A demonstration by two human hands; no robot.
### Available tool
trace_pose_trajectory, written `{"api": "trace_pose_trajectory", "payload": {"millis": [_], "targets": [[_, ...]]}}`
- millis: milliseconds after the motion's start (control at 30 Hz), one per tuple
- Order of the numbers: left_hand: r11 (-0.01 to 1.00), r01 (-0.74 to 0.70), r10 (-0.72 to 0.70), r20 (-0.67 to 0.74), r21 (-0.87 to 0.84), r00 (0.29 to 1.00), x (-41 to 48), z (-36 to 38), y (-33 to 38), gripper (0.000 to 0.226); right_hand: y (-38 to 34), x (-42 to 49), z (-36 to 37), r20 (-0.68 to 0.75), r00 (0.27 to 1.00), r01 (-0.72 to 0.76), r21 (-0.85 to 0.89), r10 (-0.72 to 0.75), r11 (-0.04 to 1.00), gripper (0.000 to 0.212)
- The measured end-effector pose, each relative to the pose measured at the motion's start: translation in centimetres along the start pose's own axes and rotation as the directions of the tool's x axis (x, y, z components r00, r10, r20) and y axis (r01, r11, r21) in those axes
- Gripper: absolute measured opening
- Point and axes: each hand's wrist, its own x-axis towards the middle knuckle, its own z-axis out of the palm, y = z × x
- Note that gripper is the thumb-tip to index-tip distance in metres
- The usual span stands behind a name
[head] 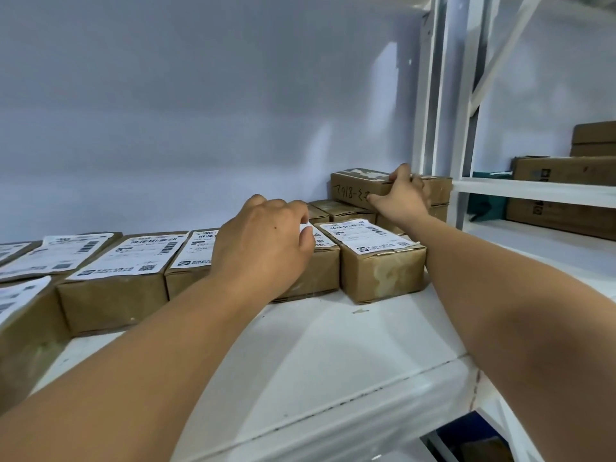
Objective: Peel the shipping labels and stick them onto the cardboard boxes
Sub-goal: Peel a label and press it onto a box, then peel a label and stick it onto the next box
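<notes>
Head view: left hand (263, 241) hides a label (200, 248) (blurred); right hand (403, 195) grips box (353, 190).

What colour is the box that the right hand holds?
The box is brown cardboard, with dark handwriting on its side; the head view shows it.

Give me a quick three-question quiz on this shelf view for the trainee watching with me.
1. True or false: the right hand grips a box in the front row.
2. The left hand rests on: A) a labelled box; B) the bare shelf; C) the white post.
3. Fill in: the end box, nearest the right forearm, carries a printed ___ on top.

Key
1. False: it grips the hand-marked box, stacked at the back.
2. A
3. label
</notes>
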Motion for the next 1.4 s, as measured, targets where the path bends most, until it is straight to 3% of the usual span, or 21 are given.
{"api": "trace_pose_trajectory", "payload": {"millis": [367, 500, 633, 833, 1000, 1200, 1400], "targets": [[0.999, -0.045, 0.045, -0.041, -0.005, 0.998, 0.1, 0.5, -0.3, 0.025, -0.6, -2.3, -4.2, -0.071, 0.994, -0.047, 0.4, 0.082, 0.915, 0.067], [0.989, -0.086, 0.071, -0.125, -0.117, 0.99, -0.4, 0.0, -0.1, 0.027, -2.6, -4.5, -7.7, -0.092, 0.989, -0.055, 0.477, 0.112, 0.877, 0.067], [0.927, -0.175, 0.105, -0.216, -0.333, 0.971, -1.4, -1.5, 1.1, 0.032, -6.2, -9.8, -11.0, -0.11, 0.994, 0.031, 0.462, 0.023, 0.886, 0.064], [0.724, 0.036, -0.121, -0.075, -0.689, 0.99, -4.7, -6.0, 2.8, 0.067, -11.5, -20.2, -12.3, -0.063, 0.983, 0.182, 0.5, -0.174, 0.847, 0.06], [0.749, 0.06, -0.086, -0.008, -0.659, 0.996, -10.2, -9.5, 1.0, 0.083, -13.7, -26.6, -12.8, 0.01, 0.985, 0.138, 0.546, -0.172, 0.826, 0.061], [0.772, 0.078, -0.1, 0.0, -0.631, 0.995, -15.2, -11.5, -1.4, 0.06, -14.3, -32.0, -12.2, 0.099, 0.972, 0.119, 0.571, -0.212, 0.812, 0.052], [0.889, -0.01, -0.02, -0.061, -0.457, 0.998, -17.7, -13.7, -3.3, 0.047, -14.4, -34.7, -11.5, 0.205, 0.936, 0.107, 0.609, -0.286, 0.786, 0.032]]}}
